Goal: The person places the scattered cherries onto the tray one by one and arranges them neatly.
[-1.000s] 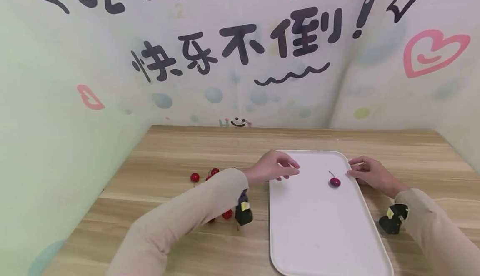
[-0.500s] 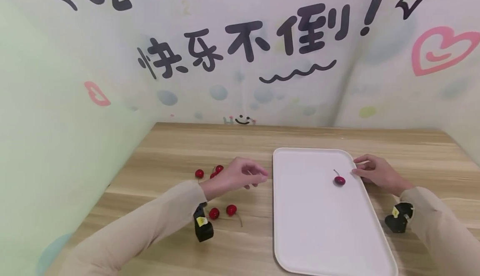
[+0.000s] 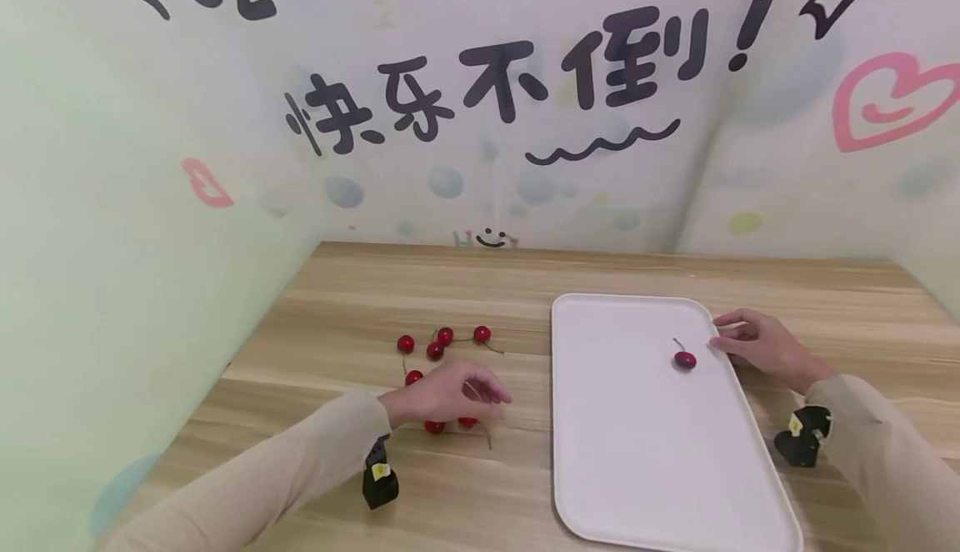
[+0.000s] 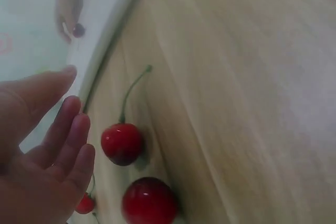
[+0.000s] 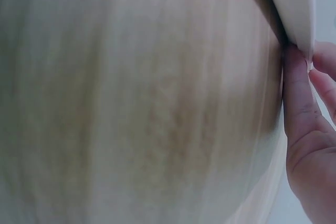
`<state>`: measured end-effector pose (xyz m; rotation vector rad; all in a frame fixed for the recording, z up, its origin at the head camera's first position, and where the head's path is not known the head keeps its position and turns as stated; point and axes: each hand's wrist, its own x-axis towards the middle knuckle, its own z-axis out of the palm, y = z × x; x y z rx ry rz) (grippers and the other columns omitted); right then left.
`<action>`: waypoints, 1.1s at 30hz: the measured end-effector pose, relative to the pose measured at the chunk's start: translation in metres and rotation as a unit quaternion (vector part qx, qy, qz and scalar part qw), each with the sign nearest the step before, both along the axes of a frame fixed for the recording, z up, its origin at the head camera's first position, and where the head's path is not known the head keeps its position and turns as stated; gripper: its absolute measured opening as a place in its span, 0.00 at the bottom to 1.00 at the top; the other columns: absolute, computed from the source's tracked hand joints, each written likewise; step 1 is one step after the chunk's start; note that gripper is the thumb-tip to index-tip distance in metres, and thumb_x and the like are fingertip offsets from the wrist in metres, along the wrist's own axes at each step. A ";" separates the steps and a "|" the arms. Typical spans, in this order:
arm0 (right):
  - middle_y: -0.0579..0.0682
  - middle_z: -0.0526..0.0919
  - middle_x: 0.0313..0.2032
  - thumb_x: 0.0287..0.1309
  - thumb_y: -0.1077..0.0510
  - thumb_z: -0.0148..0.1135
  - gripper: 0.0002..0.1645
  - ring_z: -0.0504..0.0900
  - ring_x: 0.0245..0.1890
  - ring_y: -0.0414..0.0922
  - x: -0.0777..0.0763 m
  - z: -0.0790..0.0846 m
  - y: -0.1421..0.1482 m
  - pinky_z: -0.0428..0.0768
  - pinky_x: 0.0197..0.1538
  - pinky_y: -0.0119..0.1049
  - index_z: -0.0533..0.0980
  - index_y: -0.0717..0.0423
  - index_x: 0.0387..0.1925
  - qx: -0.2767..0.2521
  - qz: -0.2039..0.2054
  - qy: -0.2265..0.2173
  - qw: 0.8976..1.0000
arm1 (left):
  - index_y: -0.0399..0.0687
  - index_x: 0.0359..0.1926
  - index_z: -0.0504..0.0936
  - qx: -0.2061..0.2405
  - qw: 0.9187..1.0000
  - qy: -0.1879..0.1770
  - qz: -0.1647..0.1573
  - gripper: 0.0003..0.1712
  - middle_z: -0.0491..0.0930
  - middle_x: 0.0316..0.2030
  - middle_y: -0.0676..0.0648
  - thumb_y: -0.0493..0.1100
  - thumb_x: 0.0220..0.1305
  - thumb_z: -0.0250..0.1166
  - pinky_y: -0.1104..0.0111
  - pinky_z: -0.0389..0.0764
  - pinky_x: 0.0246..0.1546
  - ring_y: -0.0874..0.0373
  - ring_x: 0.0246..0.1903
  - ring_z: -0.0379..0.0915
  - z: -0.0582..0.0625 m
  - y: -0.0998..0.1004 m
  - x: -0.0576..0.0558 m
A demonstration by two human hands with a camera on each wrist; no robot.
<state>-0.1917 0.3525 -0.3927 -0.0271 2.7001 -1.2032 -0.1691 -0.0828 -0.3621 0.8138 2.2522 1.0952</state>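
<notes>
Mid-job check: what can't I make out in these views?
Head: two cherries at the left hand, partly hidden by it; whether others lie behind it, I cannot tell.
Head: the white tray's near right corner, cut off by the bottom edge.
Left wrist: the lowest cherry, cut off by the bottom edge.
Right wrist: the right hand, cut off by the right edge.

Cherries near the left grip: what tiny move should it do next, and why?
I'd probably lower the left grip towards the red cherry close by. That grip looks empty, the cherry lies on the wooden table, and the tray, pinched at its rim by the right grip, carries just one dark cherry.
</notes>
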 end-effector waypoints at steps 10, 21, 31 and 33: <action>0.63 0.75 0.40 0.54 0.49 0.59 0.34 0.78 0.38 0.50 -0.002 0.000 0.000 0.76 0.42 0.41 0.61 0.69 0.53 -0.010 0.004 0.002 1.000 | 0.44 0.40 0.81 -0.033 0.998 0.007 -0.062 0.13 0.79 0.37 0.54 0.36 0.49 0.67 0.72 0.71 0.41 0.62 0.37 0.70 -0.012 -0.010 -0.003; 0.61 0.75 0.39 0.54 0.50 0.60 0.34 0.77 0.36 0.48 -0.002 -0.001 0.002 0.77 0.40 0.37 0.61 0.70 0.53 -0.018 0.007 0.005 1.000 | 0.45 0.35 0.83 -0.050 0.992 0.006 -0.114 0.11 0.77 0.34 0.57 0.35 0.47 0.67 0.75 0.70 0.40 0.67 0.35 0.70 -0.016 -0.009 -0.007; 0.62 0.76 0.39 0.54 0.51 0.60 0.33 0.78 0.36 0.47 -0.001 -0.002 0.002 0.77 0.40 0.37 0.61 0.70 0.53 -0.026 0.006 0.008 1.000 | 0.47 0.29 0.83 -0.067 0.994 0.012 -0.090 0.04 0.75 0.27 0.59 0.36 0.51 0.65 0.76 0.71 0.34 0.68 0.28 0.68 -0.019 -0.006 -0.005; 0.62 0.76 0.39 0.54 0.51 0.60 0.34 0.78 0.36 0.48 -0.001 -0.001 0.002 0.77 0.40 0.37 0.61 0.70 0.53 -0.026 0.007 0.006 1.000 | 0.47 0.29 0.83 -0.063 0.994 0.014 -0.087 0.03 0.76 0.27 0.59 0.36 0.52 0.65 0.76 0.71 0.33 0.68 0.27 0.68 -0.019 -0.006 -0.006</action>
